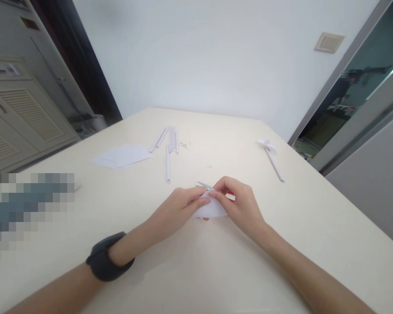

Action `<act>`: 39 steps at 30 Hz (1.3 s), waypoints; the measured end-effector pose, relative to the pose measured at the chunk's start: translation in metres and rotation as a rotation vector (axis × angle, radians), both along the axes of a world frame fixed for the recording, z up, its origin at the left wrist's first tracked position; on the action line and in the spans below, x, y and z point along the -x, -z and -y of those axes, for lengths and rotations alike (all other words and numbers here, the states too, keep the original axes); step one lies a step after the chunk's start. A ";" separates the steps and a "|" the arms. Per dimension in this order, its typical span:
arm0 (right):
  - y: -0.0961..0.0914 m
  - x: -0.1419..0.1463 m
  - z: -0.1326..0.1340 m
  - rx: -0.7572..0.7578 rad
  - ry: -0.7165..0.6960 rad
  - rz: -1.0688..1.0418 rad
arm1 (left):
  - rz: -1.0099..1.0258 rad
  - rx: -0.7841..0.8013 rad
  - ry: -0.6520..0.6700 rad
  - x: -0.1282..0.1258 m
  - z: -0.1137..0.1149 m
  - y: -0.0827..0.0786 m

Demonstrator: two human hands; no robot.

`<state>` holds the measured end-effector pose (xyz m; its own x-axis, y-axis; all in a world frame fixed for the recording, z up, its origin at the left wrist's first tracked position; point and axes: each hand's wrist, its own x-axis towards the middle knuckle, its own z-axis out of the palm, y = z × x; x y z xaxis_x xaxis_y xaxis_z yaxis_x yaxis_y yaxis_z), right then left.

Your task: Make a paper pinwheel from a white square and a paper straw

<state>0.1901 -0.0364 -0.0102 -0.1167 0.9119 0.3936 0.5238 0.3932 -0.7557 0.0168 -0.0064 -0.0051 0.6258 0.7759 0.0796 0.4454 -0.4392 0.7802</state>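
Both my hands meet over the middle of the cream table (281, 244). My left hand (178, 209) and my right hand (237, 205) pinch a small white piece of paper (212, 210) between their fingertips, with the fingers closed on it. Just behind the paper lie scissors (203, 185); their metal blades point left and a bit of red handle shows under my right hand. A black band sits on my left wrist.
Several rolled white paper sticks (169, 146) lie farther back, beside a stack of white sheets (122, 156). Another paper stick with a paper shape at its far end (272, 159) lies to the right. Cabinets stand at the left, a doorway at the right.
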 end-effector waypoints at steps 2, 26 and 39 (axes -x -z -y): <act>0.000 0.000 0.000 -0.010 0.003 0.002 | 0.029 0.034 0.011 0.000 0.001 -0.001; 0.003 -0.001 0.001 -0.076 -0.004 0.145 | -0.012 0.033 0.044 0.001 0.001 -0.003; 0.011 -0.014 -0.013 0.175 -0.186 -0.076 | 0.051 -0.111 0.001 0.010 -0.010 -0.004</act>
<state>0.2043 -0.0235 -0.0208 -0.2647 0.9325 0.2456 0.3943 0.3371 -0.8550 0.0065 0.0034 -0.0016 0.6195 0.7599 0.1968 0.4058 -0.5246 0.7484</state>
